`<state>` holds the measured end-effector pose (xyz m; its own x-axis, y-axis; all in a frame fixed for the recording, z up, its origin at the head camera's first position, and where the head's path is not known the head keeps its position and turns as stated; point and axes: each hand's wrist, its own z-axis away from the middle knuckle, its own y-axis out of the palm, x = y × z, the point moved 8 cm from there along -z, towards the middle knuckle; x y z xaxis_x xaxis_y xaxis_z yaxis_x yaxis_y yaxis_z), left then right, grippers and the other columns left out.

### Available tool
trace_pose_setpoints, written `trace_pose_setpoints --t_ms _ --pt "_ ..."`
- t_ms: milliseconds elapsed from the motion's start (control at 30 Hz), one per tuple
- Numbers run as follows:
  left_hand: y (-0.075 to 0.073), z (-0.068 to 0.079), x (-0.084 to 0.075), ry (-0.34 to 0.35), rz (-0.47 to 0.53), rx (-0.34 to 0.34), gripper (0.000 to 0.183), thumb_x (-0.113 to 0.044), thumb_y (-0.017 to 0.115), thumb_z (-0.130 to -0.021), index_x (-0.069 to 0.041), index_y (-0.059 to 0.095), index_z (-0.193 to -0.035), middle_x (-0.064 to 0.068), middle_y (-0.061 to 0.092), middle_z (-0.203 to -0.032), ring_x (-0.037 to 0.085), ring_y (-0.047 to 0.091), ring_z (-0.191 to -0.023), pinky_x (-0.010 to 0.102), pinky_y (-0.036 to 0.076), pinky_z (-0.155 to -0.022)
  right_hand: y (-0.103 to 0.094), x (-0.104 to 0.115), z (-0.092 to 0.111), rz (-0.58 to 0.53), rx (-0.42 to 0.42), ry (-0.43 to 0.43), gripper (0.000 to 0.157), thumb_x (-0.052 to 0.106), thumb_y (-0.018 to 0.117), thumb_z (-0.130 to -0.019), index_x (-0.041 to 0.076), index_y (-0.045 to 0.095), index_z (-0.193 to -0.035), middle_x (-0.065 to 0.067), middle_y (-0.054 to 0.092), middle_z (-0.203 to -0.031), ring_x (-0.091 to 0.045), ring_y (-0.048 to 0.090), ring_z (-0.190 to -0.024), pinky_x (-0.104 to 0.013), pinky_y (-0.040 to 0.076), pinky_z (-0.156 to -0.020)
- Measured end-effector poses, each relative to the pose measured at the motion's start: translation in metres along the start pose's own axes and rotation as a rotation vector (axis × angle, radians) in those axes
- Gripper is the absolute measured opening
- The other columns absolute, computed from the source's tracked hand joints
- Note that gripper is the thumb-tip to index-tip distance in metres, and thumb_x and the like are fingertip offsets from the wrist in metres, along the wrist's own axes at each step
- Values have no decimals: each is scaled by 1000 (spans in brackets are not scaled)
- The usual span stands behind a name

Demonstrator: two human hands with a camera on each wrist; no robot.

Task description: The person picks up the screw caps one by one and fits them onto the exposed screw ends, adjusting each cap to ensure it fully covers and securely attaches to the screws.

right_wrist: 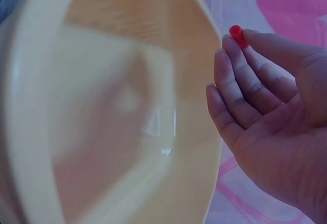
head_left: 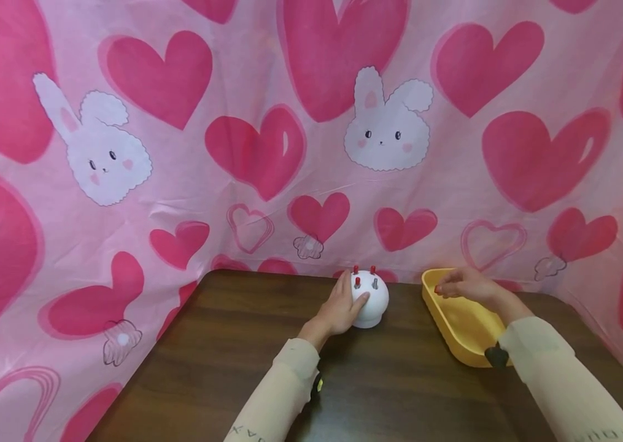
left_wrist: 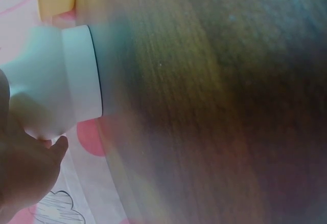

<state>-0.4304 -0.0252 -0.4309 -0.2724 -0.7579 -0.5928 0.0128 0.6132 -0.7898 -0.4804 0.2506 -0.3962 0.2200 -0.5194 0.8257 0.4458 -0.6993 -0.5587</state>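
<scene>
My left hand [head_left: 337, 309] grips the left side of a white ball-shaped object [head_left: 375, 310] standing on a short round base. Several small metal posts rise from its top. Red caps [head_left: 373, 269] cover most of them, while one grey post [head_left: 375, 283] at the front right is bare. Over the far end of a yellow tray [head_left: 451, 341], my right hand [head_left: 472, 287] pinches a small red cap [right_wrist: 238, 36] between thumb and fingertip. In the right wrist view that cap looks like a short tube with a hollow end. The left wrist view shows the ball's smooth base [left_wrist: 82, 73] on the table.
The dark wooden table [head_left: 223, 368] has the tray at its right side and the ball left of it. A pink cloth [head_left: 267, 233] with hearts and rabbits hangs close behind the table's back edge.
</scene>
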Motion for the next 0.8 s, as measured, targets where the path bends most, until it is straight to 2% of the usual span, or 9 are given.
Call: trace_pose_setpoints --t_ms 200,467,633,800 --pt "0 0 -1 -2 -13 -1 84 -59 38 -93 -10 2 -151 6 10 -156 22 19 -140 49 32 -105 0 14 1 4 -61 -46 26 12 61 -91 -11 61 -101 -23 66 -99 -37 62 -93 -45 50 -86" --pt "0 -1 -1 20 -35 -18 82 -58 36 -94 -7 3 -150 9 12 -155 23 19 -140 45 31 -106 3 37 5 32 -137 -81 28 14 61 -91 -10 62 -104 -25 66 -101 -34 63 -91 -27 52 -77" --pt "0 -1 0 14 -34 -13 83 -59 36 -94 -8 3 -150 8 11 -155 22 18 -141 44 30 -107 5 47 7 28 -186 -92 28 16 64 -89 -8 62 -104 -24 66 -100 -32 64 -90 -27 51 -77" --pt "0 0 -1 15 -35 -21 83 -58 37 -94 -8 4 -150 9 11 -155 22 19 -140 44 31 -107 6 57 8 9 -219 -141 24 15 65 -89 -6 64 -102 -25 65 -101 -33 63 -90 -27 52 -75"
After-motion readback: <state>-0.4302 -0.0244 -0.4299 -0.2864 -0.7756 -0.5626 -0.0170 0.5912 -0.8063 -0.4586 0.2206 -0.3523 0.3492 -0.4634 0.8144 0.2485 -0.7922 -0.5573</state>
